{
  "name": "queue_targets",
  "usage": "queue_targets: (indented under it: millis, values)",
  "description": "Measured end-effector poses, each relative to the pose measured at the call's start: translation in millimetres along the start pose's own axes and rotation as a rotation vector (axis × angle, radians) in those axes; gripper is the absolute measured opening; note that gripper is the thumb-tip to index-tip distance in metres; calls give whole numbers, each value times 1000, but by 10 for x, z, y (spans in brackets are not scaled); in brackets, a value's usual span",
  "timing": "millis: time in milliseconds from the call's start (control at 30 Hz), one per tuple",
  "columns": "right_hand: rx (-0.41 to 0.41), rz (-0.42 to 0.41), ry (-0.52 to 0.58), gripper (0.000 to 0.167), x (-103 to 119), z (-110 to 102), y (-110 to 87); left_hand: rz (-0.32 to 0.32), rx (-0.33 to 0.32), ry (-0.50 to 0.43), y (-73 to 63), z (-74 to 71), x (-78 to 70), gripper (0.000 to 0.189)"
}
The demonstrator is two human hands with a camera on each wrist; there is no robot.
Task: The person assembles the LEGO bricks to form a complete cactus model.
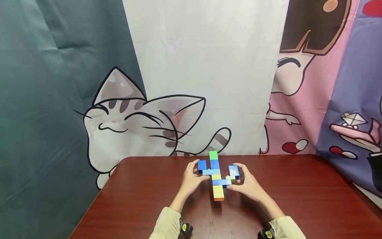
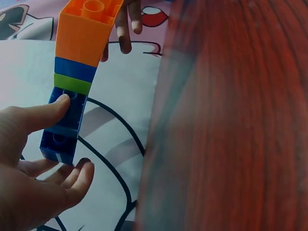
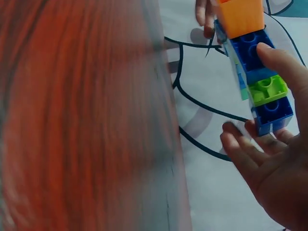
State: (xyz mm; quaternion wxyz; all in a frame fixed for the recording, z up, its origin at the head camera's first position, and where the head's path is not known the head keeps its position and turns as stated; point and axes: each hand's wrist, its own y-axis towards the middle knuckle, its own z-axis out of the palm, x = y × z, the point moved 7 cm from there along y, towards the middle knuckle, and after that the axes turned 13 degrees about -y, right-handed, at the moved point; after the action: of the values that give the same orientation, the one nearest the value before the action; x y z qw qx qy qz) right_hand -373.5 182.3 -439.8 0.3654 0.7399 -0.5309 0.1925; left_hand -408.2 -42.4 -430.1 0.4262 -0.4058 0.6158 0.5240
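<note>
A build of toy bricks (image 1: 217,176) is held just above the red-brown table (image 1: 298,199), near its far edge. Its long spine runs from a green brick at the far end to an orange one nearest me, with blue arms sticking out left and right. My left hand (image 1: 193,175) grips the left blue arm; in the left wrist view the thumb (image 2: 53,108) presses on the blue brick (image 2: 65,125) with fingers curled beneath. My right hand (image 1: 243,182) grips the right blue arm, thumb (image 3: 281,65) on top of the blue and green bricks (image 3: 267,91).
A cloth backdrop with a cartoon cat (image 1: 134,122) hangs right behind the table's far edge. More cartoon prints (image 1: 328,99) hang at the right. The table's left edge runs diagonally toward the near left corner.
</note>
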Motion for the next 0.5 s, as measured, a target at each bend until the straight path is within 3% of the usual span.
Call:
queue_targets:
  millis: [167, 500]
  values:
    - [55, 58, -40, 83, -93, 72, -3, 9, 10, 69, -10, -5, 78, 72]
    - [172, 136, -106, 89, -249, 158, -50, -126, 62, 114, -21, 8, 269, 69]
